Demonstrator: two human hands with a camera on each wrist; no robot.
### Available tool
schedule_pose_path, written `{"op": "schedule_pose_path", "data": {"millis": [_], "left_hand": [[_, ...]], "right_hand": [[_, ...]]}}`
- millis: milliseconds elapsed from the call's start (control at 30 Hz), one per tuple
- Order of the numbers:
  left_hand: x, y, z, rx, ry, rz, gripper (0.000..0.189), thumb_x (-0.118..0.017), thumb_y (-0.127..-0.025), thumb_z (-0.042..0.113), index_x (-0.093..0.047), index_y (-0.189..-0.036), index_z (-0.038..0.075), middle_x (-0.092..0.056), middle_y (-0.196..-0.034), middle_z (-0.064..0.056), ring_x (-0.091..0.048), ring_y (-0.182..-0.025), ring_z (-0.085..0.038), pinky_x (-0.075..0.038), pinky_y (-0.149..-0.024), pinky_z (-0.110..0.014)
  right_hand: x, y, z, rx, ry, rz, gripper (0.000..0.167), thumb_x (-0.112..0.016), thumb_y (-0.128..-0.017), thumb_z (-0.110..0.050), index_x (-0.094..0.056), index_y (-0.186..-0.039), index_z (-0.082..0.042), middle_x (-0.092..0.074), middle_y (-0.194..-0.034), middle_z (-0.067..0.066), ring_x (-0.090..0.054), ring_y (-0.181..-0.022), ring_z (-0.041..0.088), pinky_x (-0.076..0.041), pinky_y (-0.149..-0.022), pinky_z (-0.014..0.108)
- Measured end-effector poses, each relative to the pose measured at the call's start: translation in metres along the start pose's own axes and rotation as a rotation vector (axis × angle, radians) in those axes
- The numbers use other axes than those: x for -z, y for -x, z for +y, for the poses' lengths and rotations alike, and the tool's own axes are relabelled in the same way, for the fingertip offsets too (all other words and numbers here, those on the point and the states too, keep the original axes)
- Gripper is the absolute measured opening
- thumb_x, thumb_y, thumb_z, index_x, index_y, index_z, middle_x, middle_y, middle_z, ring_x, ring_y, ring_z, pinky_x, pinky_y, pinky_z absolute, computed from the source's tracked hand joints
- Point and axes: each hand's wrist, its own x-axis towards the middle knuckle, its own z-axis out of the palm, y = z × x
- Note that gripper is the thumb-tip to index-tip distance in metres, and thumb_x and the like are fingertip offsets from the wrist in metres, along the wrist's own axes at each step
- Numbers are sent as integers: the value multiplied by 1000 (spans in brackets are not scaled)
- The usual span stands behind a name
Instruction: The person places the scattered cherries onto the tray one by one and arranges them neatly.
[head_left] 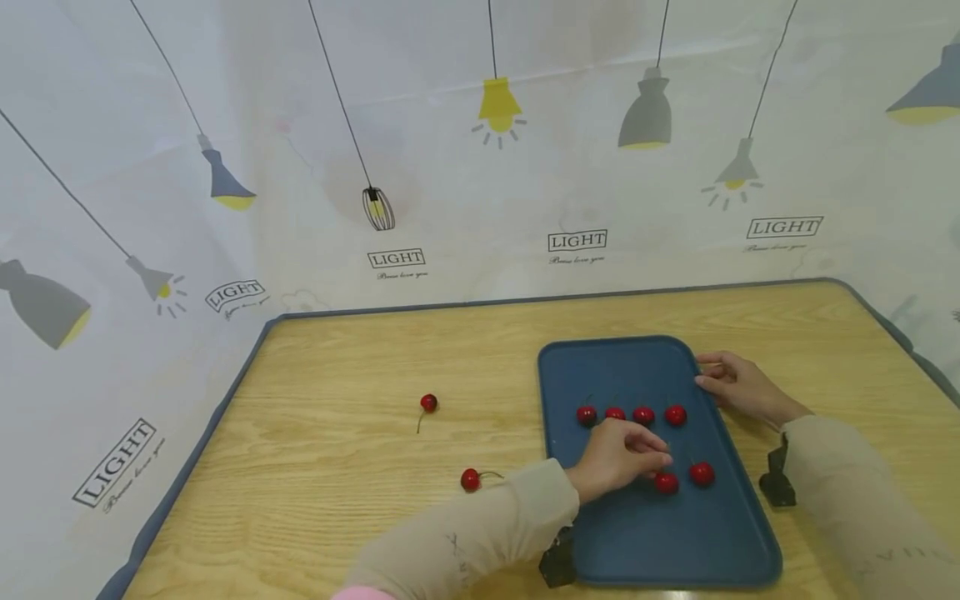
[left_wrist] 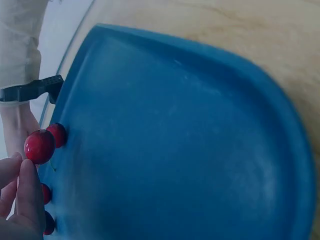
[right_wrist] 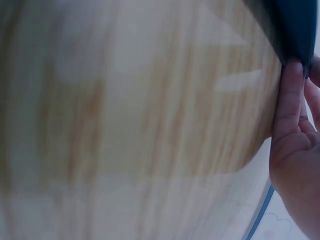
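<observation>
A blue tray (head_left: pixel 630 533) lies on the wooden table with several red cherries on it. My left hand (head_left: pixel 618 457) is over its middle, thumb and fingers together at a cherry (head_left: pixel 666 483). That cherry (left_wrist: pixel 39 146) sits right at the fingertips in the left wrist view; its stem is hidden there. Just right of it lies another cherry (head_left: pixel 702 474). Beyond the left hand runs a row of cherries (head_left: pixel 643 415) with stems up. At the tray's right edge, my right hand (head_left: pixel 738 387) holds the rim between thumb and fingers, also seen in the right wrist view.
To the left of the tray, two stemmed cherries lie on the table (head_left: pixel 337 483): one farther back (head_left: pixel 428 403), one nearer (head_left: pixel 470 479), close to the left sleeve (head_left: pixel 480 517). A lamp-printed white sheet (head_left: pixel 450 167) stands behind the table's back edge.
</observation>
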Motion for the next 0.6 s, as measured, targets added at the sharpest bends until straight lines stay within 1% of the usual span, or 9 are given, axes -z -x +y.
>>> {"op": "schedule_pose_path", "data": {"millis": [200, 367, 467, 600], "left_hand": [[-2, -4, -5, -10, -48, 31, 8, -69, -77, 11, -70, -83, 5, -65, -65, 2, -57, -52, -1, -43, -49, -15], [-3, -9, -10, 14, -68, 46, 8, -70, -76, 12, -71, -82, 7, -64, -64, 4, -57, -53, 0, -43, -50, -16], [-5, -11, -12, 19, -87, 53, 9, -70, -75, 12, -71, -83, 7, -64, -64, 4, -57, -53, 1, -43, -50, -15], [-6, -13, -15, 1, -133, 65, 12, -71, -75, 13, -72, -85, 6, -66, -66, 3, -56, -52, 3, -42, -50, -13]], "right_hand": [[0, 0, 0, -2, -4, -1, 53, -47, -93, -20, -27, -130, 13, -48, -109, 30, -56, -89, 25, -50, -69, 30], [0, 1, -2, -8, -7, 0, 54, -48, -93, -21, -27, -130, 12, -48, -110, 29, -56, -90, 23, -50, -70, 30], [0, 1, -2, -4, -17, 4, 53, -48, -93, -20, -28, -129, 13, -48, -110, 30, -56, -89, 19, -50, -69, 30], [0, 0, -2, 0, -35, 3, 52, -48, -93, -18, -28, -129, 13, -47, -110, 31, -56, -86, 11, -50, -69, 29]]}}
